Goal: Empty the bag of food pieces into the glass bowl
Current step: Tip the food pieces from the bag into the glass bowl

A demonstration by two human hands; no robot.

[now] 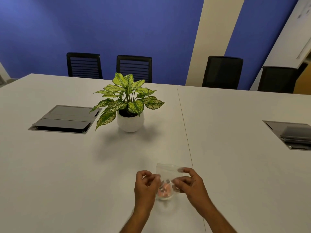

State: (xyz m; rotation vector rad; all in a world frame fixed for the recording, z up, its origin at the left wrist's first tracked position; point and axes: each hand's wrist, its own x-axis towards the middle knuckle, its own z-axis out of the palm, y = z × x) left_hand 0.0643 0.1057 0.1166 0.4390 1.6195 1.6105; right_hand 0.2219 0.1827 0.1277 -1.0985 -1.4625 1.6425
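**A:** Which step is in hand here?

**B:** The emptying itself, by my reading. At the lower middle of the frame the clear bag is held up over the glass bowl, which sits on the white desk between the two wrists. Orange food pieces show low down, but through the clear plastic and glass I cannot tell whether they lie in the bowl or in the bag's lower corner.

**A:** And the hands?

**B:** The right hand pinches the bag: fingertips on its upper edge, thumb and other fingers on the side lower down. The left hand is curled at the bag's left edge; its fingers seem to touch the plastic, though the blur keeps me from calling it a firm grip.

**A:** What does the next move call for?

**B:** Probably tipping or shaking the bag with its mouth kept above the bowl's rim, so nothing lands on the desk. The potted plant above stands well apart.
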